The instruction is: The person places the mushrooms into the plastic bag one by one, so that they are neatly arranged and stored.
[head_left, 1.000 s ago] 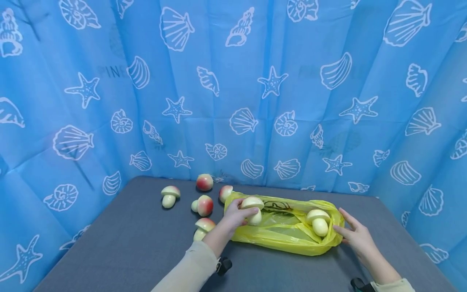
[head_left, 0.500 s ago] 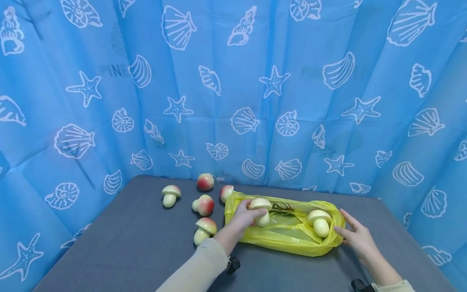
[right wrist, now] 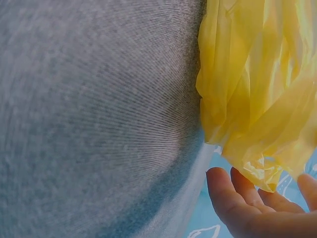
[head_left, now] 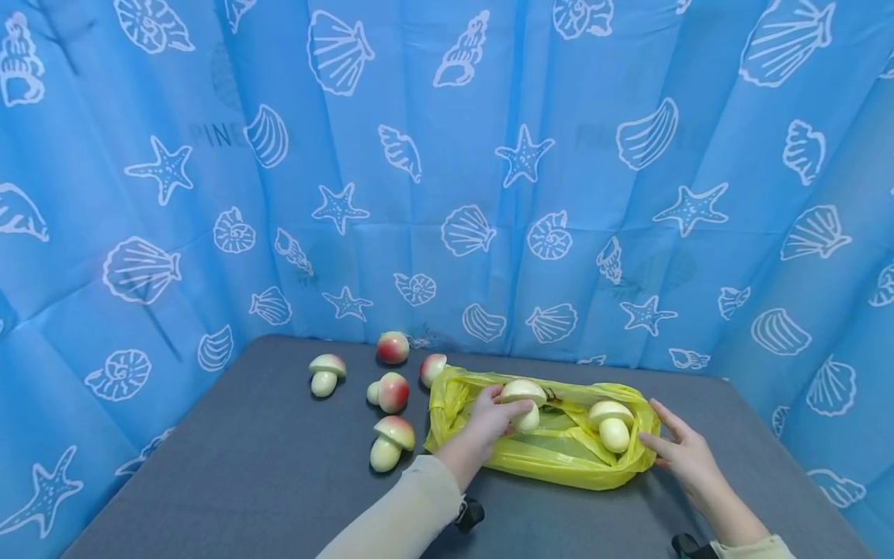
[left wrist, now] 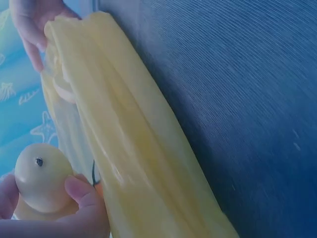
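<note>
My left hand [head_left: 492,419] grips a model mushroom [head_left: 524,394] with a pale cap and stem, holding it over the opening of a yellow plastic bag [head_left: 559,466]. In the left wrist view, thumb and fingers pinch the pale round stem end [left wrist: 43,176], which has a small dark spot. A second mushroom [head_left: 613,427] lies inside the bag near its right end. My right hand [head_left: 687,458] is at that end, its thumb touching the bag's rim. The right wrist view shows its fingers [right wrist: 225,193] loosely bent beside the crumpled yellow plastic.
Left of the bag, several red-and-cream mushrooms lie on the grey table [head_left: 230,466]: one [head_left: 391,444] near the bag, one [head_left: 326,376] farthest left, another [head_left: 433,370] against the bag's back corner. A blue shell-print curtain [head_left: 447,155] stands behind the table.
My left hand has moved right with the mushroom, from the bag's left end toward its middle. The right hand and the mushroom in the bag stay in place.
</note>
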### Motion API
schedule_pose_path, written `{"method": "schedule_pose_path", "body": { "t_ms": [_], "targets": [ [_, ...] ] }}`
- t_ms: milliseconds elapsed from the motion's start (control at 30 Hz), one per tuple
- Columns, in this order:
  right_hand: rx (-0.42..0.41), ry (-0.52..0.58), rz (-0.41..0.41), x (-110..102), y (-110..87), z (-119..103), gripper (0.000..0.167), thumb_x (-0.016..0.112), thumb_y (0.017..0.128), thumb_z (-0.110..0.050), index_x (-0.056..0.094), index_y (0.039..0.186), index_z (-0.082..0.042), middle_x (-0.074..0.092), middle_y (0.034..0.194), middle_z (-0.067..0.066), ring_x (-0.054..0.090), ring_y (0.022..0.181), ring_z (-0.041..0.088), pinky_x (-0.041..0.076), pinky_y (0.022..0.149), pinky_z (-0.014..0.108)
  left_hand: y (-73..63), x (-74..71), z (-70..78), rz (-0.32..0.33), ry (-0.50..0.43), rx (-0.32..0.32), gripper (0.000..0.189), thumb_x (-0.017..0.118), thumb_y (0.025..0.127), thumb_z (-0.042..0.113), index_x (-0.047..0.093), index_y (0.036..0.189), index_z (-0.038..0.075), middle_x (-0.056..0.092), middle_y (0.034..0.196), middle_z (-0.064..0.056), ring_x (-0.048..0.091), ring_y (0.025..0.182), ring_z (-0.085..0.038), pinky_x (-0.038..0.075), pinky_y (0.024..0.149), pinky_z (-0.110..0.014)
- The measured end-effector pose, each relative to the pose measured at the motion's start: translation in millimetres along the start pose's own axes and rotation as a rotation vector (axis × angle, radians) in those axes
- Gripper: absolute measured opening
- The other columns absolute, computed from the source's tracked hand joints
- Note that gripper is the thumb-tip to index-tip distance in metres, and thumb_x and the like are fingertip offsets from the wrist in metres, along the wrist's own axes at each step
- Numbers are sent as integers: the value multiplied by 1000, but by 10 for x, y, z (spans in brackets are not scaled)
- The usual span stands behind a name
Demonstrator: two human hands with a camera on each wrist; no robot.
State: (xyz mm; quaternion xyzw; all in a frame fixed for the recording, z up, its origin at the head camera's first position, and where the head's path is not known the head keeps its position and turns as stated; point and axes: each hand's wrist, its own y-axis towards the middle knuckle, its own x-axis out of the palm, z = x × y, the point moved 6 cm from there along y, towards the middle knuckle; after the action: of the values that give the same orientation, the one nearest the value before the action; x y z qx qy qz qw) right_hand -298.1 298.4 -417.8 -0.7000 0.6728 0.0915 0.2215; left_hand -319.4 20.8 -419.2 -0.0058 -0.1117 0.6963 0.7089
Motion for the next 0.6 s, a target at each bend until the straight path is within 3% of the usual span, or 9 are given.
{"method": "schedule_pose_path", "body": {
  "t_ms": [267,600],
  "targets": [
    [-7,12,8,-14,13,16,77,51,102,-25,-3,154,-8,-10,155,29,12,137,55,35,101,62,6,204,-65,25,-69,-19,57,74,83,5,48,133,-4,58,116,-15,60,95,-26,50,69,-32],
    [-10,8,10,-37,10,32,80,54,101,-29,-2,155,-8,-9,156,28,10,138,55,35,101,63,44,383,-128,26,-25,-33,49,75,83,5,51,126,-2,57,107,-10,60,91,-25,51,67,-34]
  ]
}}
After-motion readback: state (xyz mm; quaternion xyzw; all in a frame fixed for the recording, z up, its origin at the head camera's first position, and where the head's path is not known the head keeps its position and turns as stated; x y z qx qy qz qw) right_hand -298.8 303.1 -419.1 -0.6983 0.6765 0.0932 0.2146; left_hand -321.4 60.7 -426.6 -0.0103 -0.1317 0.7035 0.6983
